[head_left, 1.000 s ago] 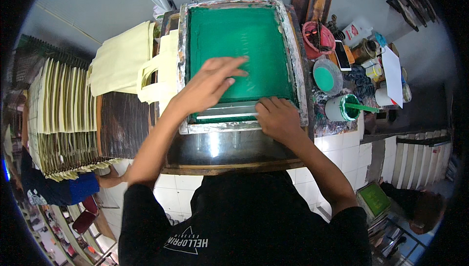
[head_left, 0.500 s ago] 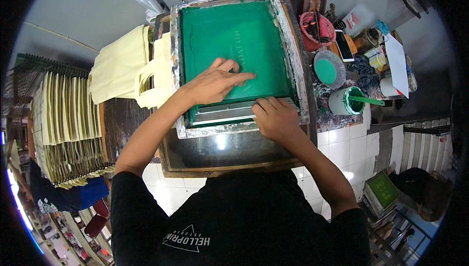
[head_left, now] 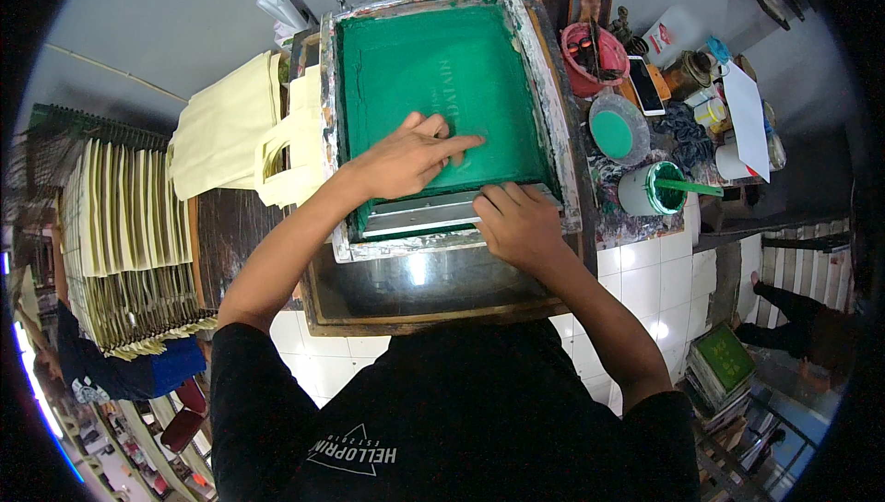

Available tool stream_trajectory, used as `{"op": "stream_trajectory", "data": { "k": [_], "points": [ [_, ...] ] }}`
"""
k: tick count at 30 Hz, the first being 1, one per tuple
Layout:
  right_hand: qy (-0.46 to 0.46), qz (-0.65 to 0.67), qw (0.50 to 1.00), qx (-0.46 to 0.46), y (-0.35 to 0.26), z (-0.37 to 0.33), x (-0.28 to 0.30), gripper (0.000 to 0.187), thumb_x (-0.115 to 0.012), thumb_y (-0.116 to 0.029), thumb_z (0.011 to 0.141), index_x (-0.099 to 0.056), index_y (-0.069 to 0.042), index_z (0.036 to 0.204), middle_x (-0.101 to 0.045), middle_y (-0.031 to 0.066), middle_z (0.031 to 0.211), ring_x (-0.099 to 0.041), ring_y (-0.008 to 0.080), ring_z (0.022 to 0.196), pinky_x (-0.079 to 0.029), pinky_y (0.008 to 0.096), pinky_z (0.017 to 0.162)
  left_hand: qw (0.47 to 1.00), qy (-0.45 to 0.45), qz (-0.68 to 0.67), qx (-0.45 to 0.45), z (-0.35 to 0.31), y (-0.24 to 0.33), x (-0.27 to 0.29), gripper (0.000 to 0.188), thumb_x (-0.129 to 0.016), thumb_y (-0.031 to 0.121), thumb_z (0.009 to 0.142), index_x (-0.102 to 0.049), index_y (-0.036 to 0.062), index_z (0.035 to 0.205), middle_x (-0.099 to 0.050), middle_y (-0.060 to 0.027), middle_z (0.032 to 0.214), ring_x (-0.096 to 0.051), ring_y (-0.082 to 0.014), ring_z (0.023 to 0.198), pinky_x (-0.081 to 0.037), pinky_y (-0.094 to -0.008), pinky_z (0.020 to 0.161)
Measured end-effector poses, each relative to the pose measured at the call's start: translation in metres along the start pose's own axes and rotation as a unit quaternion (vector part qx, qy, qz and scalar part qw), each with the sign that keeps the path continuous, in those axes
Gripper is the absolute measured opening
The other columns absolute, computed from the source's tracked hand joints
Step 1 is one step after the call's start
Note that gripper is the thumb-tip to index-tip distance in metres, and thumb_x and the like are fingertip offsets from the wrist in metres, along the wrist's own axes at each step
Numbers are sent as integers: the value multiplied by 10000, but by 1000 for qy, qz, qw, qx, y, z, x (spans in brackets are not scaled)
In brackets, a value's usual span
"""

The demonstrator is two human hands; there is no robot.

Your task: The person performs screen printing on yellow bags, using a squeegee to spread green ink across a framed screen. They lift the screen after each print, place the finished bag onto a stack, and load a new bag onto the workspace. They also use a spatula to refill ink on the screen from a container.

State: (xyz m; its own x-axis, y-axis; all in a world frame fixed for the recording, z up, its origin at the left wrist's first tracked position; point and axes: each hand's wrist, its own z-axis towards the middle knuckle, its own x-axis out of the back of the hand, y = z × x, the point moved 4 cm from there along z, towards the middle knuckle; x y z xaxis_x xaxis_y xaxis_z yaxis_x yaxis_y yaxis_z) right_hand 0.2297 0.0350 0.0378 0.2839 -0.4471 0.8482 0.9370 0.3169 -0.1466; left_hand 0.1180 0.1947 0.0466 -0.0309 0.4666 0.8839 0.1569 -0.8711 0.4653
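A screen-printing frame [head_left: 562, 156] with worn, paint-flecked edges holds a green mesh [head_left: 406, 59] with faint lettering near its middle. Over this mesh reaches my left hand [head_left: 410, 156], its index finger stretched out to the surface and its other fingers partly bent; it holds nothing. A metal-handled squeegee [head_left: 415, 216] lies across the near end of the screen. My right hand [head_left: 516, 223] is closed over the right part of its bar. Pale yellow cloth bags [head_left: 226, 124] lie left of the frame, and one bag's handle loop [head_left: 272, 165] rests against its edge.
To the right are a tub with green ink [head_left: 650, 190] and a green stick, a bowl of green ink [head_left: 616, 136], a pink bucket [head_left: 590, 59] and a phone [head_left: 645, 85]. A rack of pale cloth [head_left: 129, 212] stands left. Another person [head_left: 825, 336] is at the far right.
My left index finger has shifted very slightly on the mesh. My right hand stays on the squeegee. The person at the far right has moved, with a leg now stretched toward the steps.
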Motion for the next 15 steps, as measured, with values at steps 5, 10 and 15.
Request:
{"op": "stream_trajectory", "data": {
  "k": [5,10,15],
  "points": [
    [-7,-1,1000,-3,0,-1,0,133,-667,-173,721,-566,-124,793,-512,21,763,-575,195,754,-482,330,661,1000,18,-5,-14,1,0,2,524,-547,41,938,-501,130,1452,-689,-11,1209,-485,-227,1029,-321,-375,960],
    [-6,8,1000,-7,0,1,2,130,-663,-169,720,-571,-120,798,-520,24,768,-583,197,763,-487,331,671,1000,-14,18,12,2,0,6,498,-577,61,934,-532,132,1425,-690,-27,1041,-483,-206,982,-324,-353,900],
    [-8,8,1000,-8,0,0,1,129,-661,-169,723,-575,-116,803,-526,25,773,-586,201,762,-494,335,673,1000,21,-3,14,0,-3,4,525,-553,45,937,-492,120,1454,-680,-49,1157,-488,-245,1030,-324,-384,953]
  ]
}}
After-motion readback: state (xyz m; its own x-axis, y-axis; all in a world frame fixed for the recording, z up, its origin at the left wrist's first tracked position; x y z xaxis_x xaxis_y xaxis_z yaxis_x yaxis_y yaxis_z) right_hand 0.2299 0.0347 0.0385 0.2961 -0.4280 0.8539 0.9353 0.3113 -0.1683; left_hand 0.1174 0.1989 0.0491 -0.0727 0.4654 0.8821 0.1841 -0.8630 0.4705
